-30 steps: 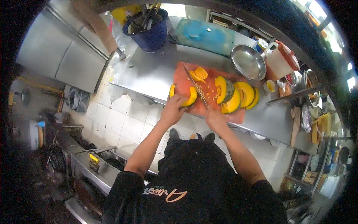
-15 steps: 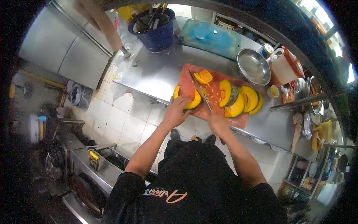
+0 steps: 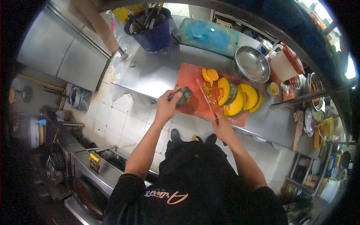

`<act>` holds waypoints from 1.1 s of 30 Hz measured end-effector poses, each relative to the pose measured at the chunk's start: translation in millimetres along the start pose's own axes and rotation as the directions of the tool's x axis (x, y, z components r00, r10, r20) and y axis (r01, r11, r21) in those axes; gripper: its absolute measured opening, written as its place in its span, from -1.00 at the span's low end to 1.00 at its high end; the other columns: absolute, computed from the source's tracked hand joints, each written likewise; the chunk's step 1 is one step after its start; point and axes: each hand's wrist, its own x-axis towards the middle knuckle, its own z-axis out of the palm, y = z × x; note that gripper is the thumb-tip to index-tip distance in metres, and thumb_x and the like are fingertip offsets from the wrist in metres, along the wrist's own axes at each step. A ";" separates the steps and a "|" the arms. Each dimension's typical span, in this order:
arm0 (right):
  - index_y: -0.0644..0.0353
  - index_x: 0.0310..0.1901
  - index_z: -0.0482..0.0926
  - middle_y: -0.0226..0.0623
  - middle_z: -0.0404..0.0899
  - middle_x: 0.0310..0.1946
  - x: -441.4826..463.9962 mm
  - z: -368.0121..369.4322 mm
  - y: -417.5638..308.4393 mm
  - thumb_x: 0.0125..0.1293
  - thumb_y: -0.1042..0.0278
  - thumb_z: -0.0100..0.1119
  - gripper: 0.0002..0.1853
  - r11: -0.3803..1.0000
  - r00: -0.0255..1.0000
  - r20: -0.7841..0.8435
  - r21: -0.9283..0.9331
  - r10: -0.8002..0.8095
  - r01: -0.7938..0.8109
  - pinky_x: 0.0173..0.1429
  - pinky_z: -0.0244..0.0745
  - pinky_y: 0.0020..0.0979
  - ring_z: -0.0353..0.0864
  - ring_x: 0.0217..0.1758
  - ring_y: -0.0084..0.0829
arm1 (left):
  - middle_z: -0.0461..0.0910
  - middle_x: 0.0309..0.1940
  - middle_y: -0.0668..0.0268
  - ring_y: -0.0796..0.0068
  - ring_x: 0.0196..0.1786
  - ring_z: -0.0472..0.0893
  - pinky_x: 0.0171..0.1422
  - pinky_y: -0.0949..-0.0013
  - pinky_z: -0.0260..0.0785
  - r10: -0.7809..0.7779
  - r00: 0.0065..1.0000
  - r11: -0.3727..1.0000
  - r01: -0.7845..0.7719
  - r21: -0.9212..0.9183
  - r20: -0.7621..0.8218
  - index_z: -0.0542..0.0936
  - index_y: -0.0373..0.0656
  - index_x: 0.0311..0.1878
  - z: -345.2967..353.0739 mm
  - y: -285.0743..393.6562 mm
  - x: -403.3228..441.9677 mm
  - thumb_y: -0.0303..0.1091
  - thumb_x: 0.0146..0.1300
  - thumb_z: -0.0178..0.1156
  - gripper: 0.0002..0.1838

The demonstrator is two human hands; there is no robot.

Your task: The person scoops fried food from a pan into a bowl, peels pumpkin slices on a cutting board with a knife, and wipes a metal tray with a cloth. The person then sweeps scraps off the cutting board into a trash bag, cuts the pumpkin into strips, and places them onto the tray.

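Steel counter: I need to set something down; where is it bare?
Widest patch: between the blue bucket and red cutting board. Smaller: near side, right of the board. Crowded: the board's right half, with pumpkin slices; behind, metal bowl and pitcher.

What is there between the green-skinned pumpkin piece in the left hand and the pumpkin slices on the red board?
In the head view, the knife, held by the right hand, and some yellow scraps are between them.
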 end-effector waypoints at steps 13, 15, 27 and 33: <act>0.29 0.11 0.32 0.16 0.49 -0.13 -23.4 -1.1 -3.5 0.26 0.31 0.06 -0.58 0.983 0.992 0.086 0.171 -0.089 0.073 0.08 0.37 -0.05 0.47 0.00 0.12 | 0.59 -0.10 0.08 0.31 -0.07 0.61 0.07 0.35 0.40 0.274 0.944 0.942 -0.302 0.148 0.183 0.47 -0.32 0.07 15.4 -24.3 -31.6 -0.31 -0.05 0.41 -0.41; 0.30 0.06 0.33 0.15 0.50 -0.18 -21.2 -1.4 -6.0 0.25 0.32 0.06 -0.62 0.997 0.995 0.096 0.081 -0.027 0.020 0.00 0.39 -0.02 0.50 -0.08 0.13 | 0.59 -0.10 0.05 0.27 -0.05 0.61 0.08 0.33 0.40 0.233 0.960 0.957 -0.255 0.136 0.156 0.46 -0.32 0.08 18.0 -5.0 -43.6 -0.33 -0.05 0.40 -0.41; 0.14 0.03 0.41 -0.07 0.49 -0.28 -30.2 -44.4 -69.7 0.18 0.32 0.13 -0.64 0.937 0.956 0.040 -0.190 -0.290 0.292 -0.36 0.47 -0.13 0.58 -0.33 -0.06 | 0.61 -0.17 0.07 0.30 -0.10 0.63 0.00 0.34 0.44 0.044 0.970 0.973 -0.095 0.208 0.239 0.46 -0.33 0.08 17.8 -17.6 -46.3 -0.35 -0.07 0.39 -0.41; 0.08 -0.07 0.40 -0.04 0.51 -0.33 -17.4 -24.3 -35.4 0.26 0.29 -0.02 -0.78 0.905 0.923 0.114 -0.185 -0.367 0.383 -0.38 0.49 -0.06 0.58 -0.36 -0.01 | 0.62 -0.36 0.15 0.30 -0.25 0.63 -0.09 0.30 0.45 0.246 0.962 0.959 -0.259 0.116 0.116 0.48 -0.24 0.00 27.8 -25.2 -47.2 -0.34 -0.11 0.41 -0.46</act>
